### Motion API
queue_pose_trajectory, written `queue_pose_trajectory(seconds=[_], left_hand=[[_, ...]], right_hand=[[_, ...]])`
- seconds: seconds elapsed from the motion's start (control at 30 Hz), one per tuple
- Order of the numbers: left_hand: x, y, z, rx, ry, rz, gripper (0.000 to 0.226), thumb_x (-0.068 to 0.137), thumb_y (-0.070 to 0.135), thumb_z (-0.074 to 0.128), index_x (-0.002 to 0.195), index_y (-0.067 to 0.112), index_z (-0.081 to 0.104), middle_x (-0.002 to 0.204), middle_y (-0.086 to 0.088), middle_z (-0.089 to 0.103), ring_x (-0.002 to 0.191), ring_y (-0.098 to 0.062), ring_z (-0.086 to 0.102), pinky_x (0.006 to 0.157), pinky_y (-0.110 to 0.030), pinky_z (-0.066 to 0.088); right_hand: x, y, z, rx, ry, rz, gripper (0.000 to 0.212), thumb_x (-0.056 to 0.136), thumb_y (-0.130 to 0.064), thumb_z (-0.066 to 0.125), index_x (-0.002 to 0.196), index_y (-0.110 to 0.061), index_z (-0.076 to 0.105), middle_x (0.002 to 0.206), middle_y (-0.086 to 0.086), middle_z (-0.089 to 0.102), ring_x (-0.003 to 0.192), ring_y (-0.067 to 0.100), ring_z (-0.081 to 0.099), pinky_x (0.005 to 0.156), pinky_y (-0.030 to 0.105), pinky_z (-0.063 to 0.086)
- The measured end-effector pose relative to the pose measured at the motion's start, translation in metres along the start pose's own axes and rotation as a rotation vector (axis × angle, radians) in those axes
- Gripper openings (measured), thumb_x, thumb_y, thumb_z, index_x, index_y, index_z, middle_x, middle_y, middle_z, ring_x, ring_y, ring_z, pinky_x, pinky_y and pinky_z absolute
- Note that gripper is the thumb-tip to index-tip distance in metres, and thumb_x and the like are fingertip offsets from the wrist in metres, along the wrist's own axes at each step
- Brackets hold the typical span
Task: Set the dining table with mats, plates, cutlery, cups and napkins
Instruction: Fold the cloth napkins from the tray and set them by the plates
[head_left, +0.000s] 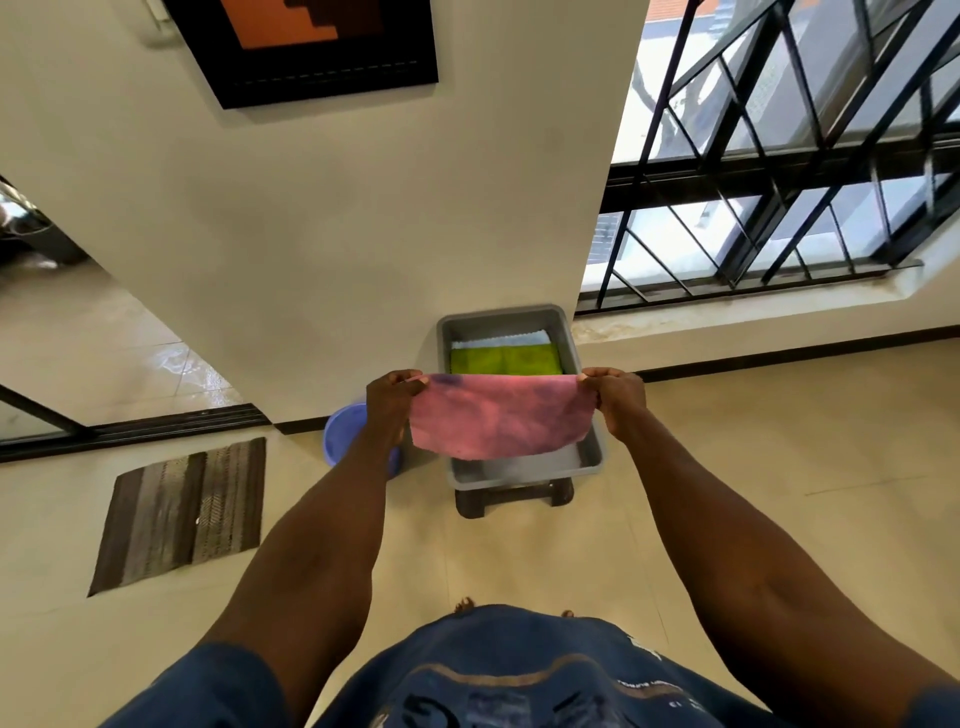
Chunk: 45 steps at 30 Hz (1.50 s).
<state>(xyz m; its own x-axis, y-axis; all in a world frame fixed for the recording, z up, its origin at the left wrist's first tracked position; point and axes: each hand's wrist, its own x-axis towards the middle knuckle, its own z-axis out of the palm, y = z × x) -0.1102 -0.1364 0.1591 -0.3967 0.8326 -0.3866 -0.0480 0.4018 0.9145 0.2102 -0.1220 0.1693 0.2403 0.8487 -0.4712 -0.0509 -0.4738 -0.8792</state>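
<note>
A pink cloth napkin (501, 415) hangs stretched between my two hands above a grey plastic tub (589, 441). My left hand (392, 397) pinches its top left corner and my right hand (615, 397) pinches its top right corner. Inside the tub, behind the pink napkin, lies a folded green cloth (506, 360) with a white one (488, 343) beyond it. The tub's near part is hidden by the hanging napkin.
The tub sits on a low dark stool (511, 499) against a cream wall. A blue plastic basin (340, 434) stands on the floor at its left. A striped brown doormat (182, 512) lies farther left. A barred window (779, 156) fills the right.
</note>
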Motion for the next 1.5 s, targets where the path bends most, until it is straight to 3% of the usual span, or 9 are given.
queue_pose_trajectory(seconds=[0.13,0.27,0.57,0.67,0.8,0.93,1.1,1.33,1.5], left_hand=[[0.007,0.007,-0.004,0.054,-0.011,0.035,0.022,0.083,-0.002,0.068,0.101,0.009,0.072,0.083,-0.002,0.069,0.074,-0.016,0.061,0.058,-0.019,0.050],[0.013,0.015,-0.005,0.146,-0.019,0.127,0.029,0.077,-0.007,0.065,0.096,0.012,0.073,0.092,-0.007,0.070,0.084,-0.020,0.063,0.074,-0.028,0.052],[0.019,0.035,-0.004,0.221,-0.020,0.217,0.015,0.082,0.010,0.074,0.071,0.018,0.068,0.073,0.002,0.064,0.074,-0.014,0.055,0.072,-0.028,0.042],[0.020,0.045,0.004,0.197,-0.051,0.163,0.019,0.088,0.007,0.066,0.071,0.014,0.059,0.071,-0.004,0.058,0.070,-0.016,0.051,0.064,-0.027,0.044],[0.014,0.052,0.014,0.118,-0.050,0.139,0.012,0.094,0.014,0.062,0.084,0.008,0.058,0.078,-0.009,0.057,0.065,-0.017,0.052,0.047,-0.023,0.050],[0.017,0.042,0.016,0.140,-0.010,0.106,0.017,0.091,0.018,0.066,0.076,0.011,0.060,0.085,-0.010,0.059,0.076,-0.021,0.053,0.058,-0.031,0.051],[0.013,0.035,0.017,0.201,-0.075,-0.068,0.021,0.094,0.024,0.061,0.075,0.017,0.057,0.078,-0.004,0.058,0.075,-0.023,0.057,0.071,-0.033,0.049],[0.000,0.021,0.018,-0.078,-0.228,-0.315,0.010,0.092,0.001,0.056,0.084,0.003,0.060,0.068,-0.009,0.070,0.063,-0.022,0.065,0.057,-0.031,0.056],[-0.004,0.008,0.026,-0.085,-0.233,-0.346,0.014,0.092,-0.005,0.054,0.086,0.006,0.058,0.055,-0.004,0.068,0.049,-0.013,0.067,0.052,-0.026,0.058]], right_hand=[[0.001,-0.010,0.003,-0.250,-0.127,-0.128,0.015,0.085,0.002,0.061,0.097,-0.003,0.068,0.094,0.014,0.067,0.092,0.025,0.063,0.074,0.032,0.055],[0.008,-0.015,0.008,-0.456,0.014,-0.232,0.013,0.084,0.000,0.063,0.092,-0.005,0.071,0.089,0.014,0.070,0.088,0.027,0.067,0.081,0.043,0.059],[0.005,-0.046,0.009,-0.398,0.119,-0.281,0.022,0.085,-0.020,0.063,0.064,-0.014,0.059,0.066,0.005,0.059,0.067,0.021,0.054,0.063,0.039,0.050],[0.003,-0.054,0.010,-0.318,0.080,-0.247,0.018,0.091,-0.020,0.055,0.078,-0.008,0.057,0.071,0.003,0.055,0.070,0.016,0.047,0.059,0.030,0.036],[0.003,-0.051,0.015,-0.276,0.101,-0.245,0.017,0.096,-0.023,0.048,0.088,-0.010,0.054,0.083,0.004,0.055,0.079,0.018,0.050,0.069,0.034,0.045],[0.002,-0.040,0.013,-0.293,0.130,-0.230,0.018,0.100,-0.023,0.049,0.100,-0.006,0.055,0.090,0.005,0.057,0.084,0.018,0.054,0.068,0.029,0.043],[0.001,-0.028,0.007,-0.274,0.094,-0.137,0.022,0.100,-0.017,0.050,0.079,-0.011,0.053,0.079,0.006,0.055,0.077,0.019,0.053,0.067,0.029,0.045],[0.000,-0.010,0.005,-0.203,0.008,0.017,0.015,0.088,-0.010,0.060,0.102,-0.005,0.058,0.106,0.018,0.062,0.092,0.025,0.059,0.088,0.043,0.054],[-0.005,0.002,0.010,-0.211,0.000,0.011,0.016,0.086,-0.009,0.066,0.102,-0.008,0.063,0.101,0.015,0.065,0.098,0.027,0.063,0.088,0.038,0.055]])
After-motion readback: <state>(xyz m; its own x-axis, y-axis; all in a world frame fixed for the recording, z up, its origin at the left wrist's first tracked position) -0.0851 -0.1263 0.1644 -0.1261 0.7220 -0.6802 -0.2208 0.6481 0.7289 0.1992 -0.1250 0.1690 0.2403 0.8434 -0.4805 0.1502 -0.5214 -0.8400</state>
